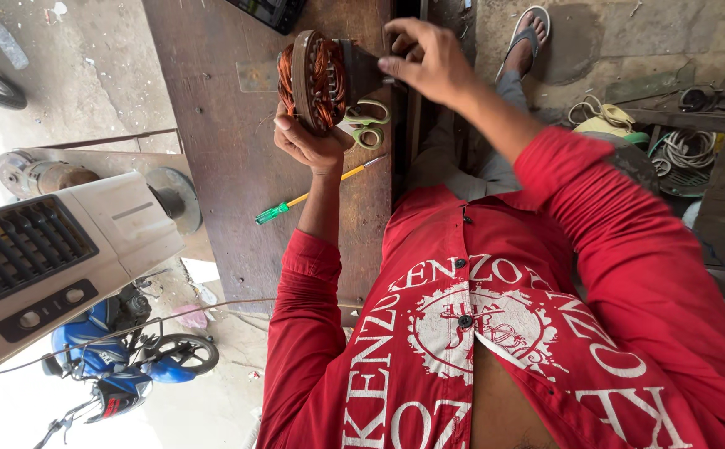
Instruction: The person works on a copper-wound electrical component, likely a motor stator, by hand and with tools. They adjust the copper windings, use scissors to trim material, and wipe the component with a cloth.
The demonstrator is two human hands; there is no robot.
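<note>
— Here, item one: motor stator (316,79) with copper windings, held on edge above the brown wooden bench (229,150). Cupped from below by left hand (312,141), fingers curled round the lower rim.

— And the right hand (429,58)?

— Pinched shut on a small dark part (361,71) at the stator's side; exact kind not told from the view.

— Nearby stock?

— Green-handled scissors (368,125) just beside the left hand, lying on the bench. Screwdriver (316,193), yellow shaft and green grip, near the left forearm. White cooler casing (38,258) well apart, off the bench.
</note>
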